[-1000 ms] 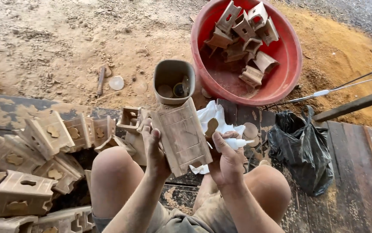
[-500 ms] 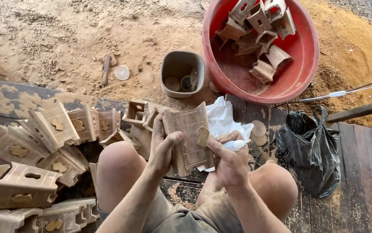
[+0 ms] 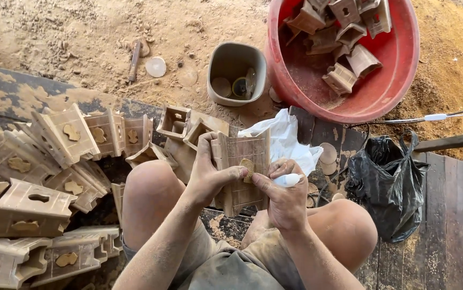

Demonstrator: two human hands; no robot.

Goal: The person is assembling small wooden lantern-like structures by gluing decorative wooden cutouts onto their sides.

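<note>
The left hand (image 3: 210, 180) is curled around a tan carved wooden block (image 3: 242, 172), upright above the knees. The right hand (image 3: 285, 198) pinches a small flat wooden inlay piece (image 3: 247, 167) against the block's face, fingers also closed on a white tube (image 3: 287, 180). Since half a second ago, the inlay has come from the block's right edge to its face.

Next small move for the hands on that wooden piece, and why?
Probably press the small cut-out flat into the face of the wooden piece. The left hand grips the piece upright with its thumb by the cut-out, and the right hand pinches it there while holding a small white bottle, likely glue.
</note>
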